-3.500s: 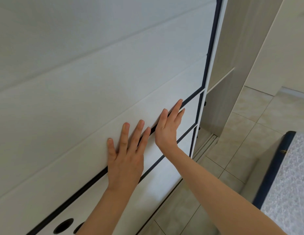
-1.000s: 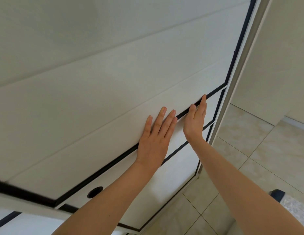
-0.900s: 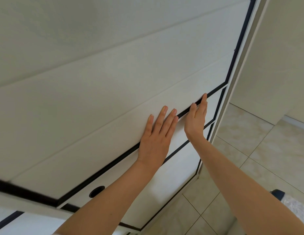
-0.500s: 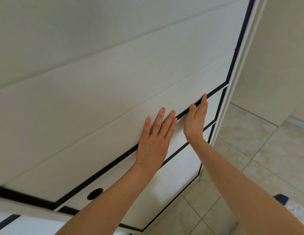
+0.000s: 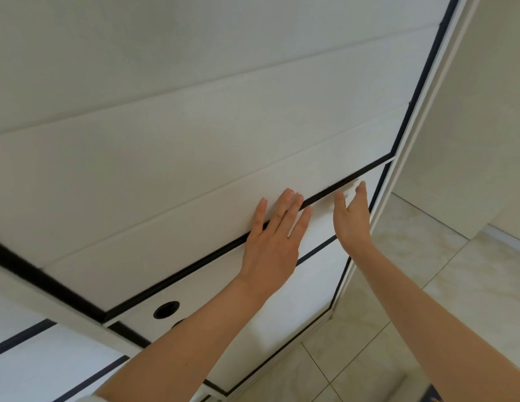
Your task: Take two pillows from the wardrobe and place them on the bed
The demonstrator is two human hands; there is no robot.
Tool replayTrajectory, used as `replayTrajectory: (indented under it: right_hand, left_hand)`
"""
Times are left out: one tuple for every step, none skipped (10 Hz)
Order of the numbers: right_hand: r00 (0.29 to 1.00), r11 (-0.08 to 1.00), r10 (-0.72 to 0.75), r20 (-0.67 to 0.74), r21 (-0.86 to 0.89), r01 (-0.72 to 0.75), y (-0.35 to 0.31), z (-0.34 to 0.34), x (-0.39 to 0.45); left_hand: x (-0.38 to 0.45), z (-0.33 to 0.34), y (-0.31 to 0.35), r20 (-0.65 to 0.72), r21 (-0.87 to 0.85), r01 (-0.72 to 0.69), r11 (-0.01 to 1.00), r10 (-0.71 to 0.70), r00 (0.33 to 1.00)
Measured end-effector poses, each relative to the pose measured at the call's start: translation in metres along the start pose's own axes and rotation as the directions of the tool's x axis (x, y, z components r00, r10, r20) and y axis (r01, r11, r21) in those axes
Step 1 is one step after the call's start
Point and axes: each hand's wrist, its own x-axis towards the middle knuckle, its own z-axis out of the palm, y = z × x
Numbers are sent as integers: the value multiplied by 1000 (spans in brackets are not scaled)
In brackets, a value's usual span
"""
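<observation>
Your forearms: both reach up and forward from the bottom of the frame toward the wardrobe's sliding door (image 5: 195, 175), bare to the elbow.

Left hand (image 5: 274, 242): open, palm flat on the white panel, fingers spread across the black trim strip (image 5: 177, 277). It grips nothing.

Right hand (image 5: 351, 219): open, edge-on near the door's right border, fingertips at the trim. Motion blur hides whether the palm touches the panel.

Door: white slatted face, black outline, 1 round finger-pull hole (image 5: 166, 309) low and left of your left wrist. Its right edge sits against the pale frame post (image 5: 412, 158), so it reads as shut on that side.

Second door (image 5: 35, 369): its lower left corner overlaps in the near left.

Floor (image 5: 427, 285): pale marbled tiles to the right, beyond the post.

Pillows: not in view; judged to be behind the doors, with neither 1 out yet. The bed is barely seen, if at all, at the bottom right corner.

Doing this step well: flat palms slip on a smooth panel. Hook a finger in the pull hole or press on the raised trim, push along the track rather than into the door, and keep both hands level so it does not rack.

Writing: no brand, label or text can be read anywhere.
</observation>
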Motion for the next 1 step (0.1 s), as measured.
replayTrajectory:
  right_hand:
    - [998,996,-36,46,-80,39,9,-6,-25]
  left_hand:
    - [-27,-1,7,-100,-215,-9,977,-13,995]
